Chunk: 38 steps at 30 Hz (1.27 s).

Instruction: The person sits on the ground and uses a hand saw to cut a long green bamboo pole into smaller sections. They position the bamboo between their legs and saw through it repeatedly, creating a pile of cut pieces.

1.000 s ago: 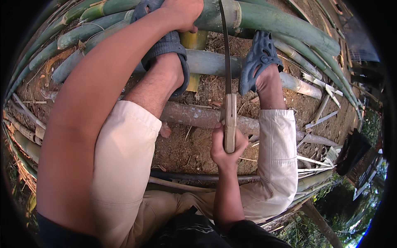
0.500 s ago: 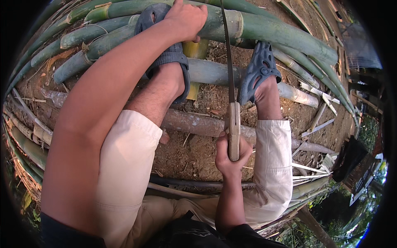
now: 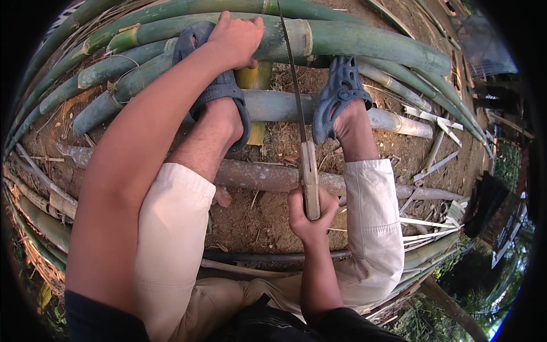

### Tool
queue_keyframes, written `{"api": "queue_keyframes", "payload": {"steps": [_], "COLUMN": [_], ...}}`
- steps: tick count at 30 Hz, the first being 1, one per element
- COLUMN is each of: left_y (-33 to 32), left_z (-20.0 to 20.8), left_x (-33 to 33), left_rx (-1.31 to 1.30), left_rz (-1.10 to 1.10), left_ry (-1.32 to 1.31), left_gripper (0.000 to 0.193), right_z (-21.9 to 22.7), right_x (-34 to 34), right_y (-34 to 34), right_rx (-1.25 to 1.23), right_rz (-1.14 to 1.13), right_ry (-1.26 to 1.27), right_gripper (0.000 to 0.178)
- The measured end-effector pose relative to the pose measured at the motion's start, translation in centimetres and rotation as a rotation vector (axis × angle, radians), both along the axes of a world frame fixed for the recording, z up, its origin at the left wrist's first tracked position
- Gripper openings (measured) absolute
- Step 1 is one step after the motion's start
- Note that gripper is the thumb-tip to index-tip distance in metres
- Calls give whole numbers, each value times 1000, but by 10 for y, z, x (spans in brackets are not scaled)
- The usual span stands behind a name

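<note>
My left hand [image 3: 236, 41] is closed over the top of a thick green bamboo pole [image 3: 373, 44] at the far side, beside my left foot. My right hand [image 3: 313, 229] grips the wooden handle [image 3: 309, 174] of a handsaw. Its long, narrow toothed blade [image 3: 297, 94] points away from me and crosses the pole just left of a pale joint ring [image 3: 307, 36]. Whether the teeth sit in a cut cannot be made out. My left clog [image 3: 221, 85] presses against the pole, and the right clog [image 3: 336, 97] rests at its near side.
More green bamboo poles [image 3: 131, 80] lie stacked at the far left. A grey-green pole [image 3: 273, 106] and a brownish one [image 3: 250, 174] run crosswise between my legs over bare soil. Split pale strips [image 3: 433, 228] lie at the right, near dark sheeting [image 3: 484, 205].
The whole view has shifted and turned slightly, so the poles, feet and saw appear farther left. Both hands keep their grips, and the saw shows little movement against the pole.
</note>
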State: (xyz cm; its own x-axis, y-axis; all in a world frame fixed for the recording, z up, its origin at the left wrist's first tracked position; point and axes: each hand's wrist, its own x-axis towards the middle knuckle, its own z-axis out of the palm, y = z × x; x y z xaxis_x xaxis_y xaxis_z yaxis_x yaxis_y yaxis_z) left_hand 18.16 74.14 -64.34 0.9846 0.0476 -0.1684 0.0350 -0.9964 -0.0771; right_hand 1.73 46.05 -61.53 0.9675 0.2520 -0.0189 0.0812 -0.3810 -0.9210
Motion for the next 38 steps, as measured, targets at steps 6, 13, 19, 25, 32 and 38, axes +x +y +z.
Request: {"api": "queue_keyframes", "payload": {"steps": [6, 13, 19, 25, 32, 38], "left_y": [-7, -5, 5, 10, 35, 33], "left_z": [9, 8, 22, 25, 13, 12], "left_x": [6, 5, 9, 15, 29, 31], "left_rx": [-61, -44, -99, -125, -169, -197], "left_rz": [10, -9, -34, -96, -180, -204], "left_ry": [43, 21, 172, 220, 239, 269], "left_gripper": [80, 77, 81, 90, 104, 104], "right_z": [-28, -52, -10, -52, -34, -28], "right_x": [114, 119, 108, 104, 92, 15], "right_y": [78, 82, 95, 87, 72, 26], "right_rx": [23, 177, 35, 159, 97, 43], "right_rz": [-17, -24, -45, -42, -2, -55], "right_ry": [-129, -198, -141, -291, -161, -92], "right_gripper": [19, 22, 22, 16, 10, 10]}}
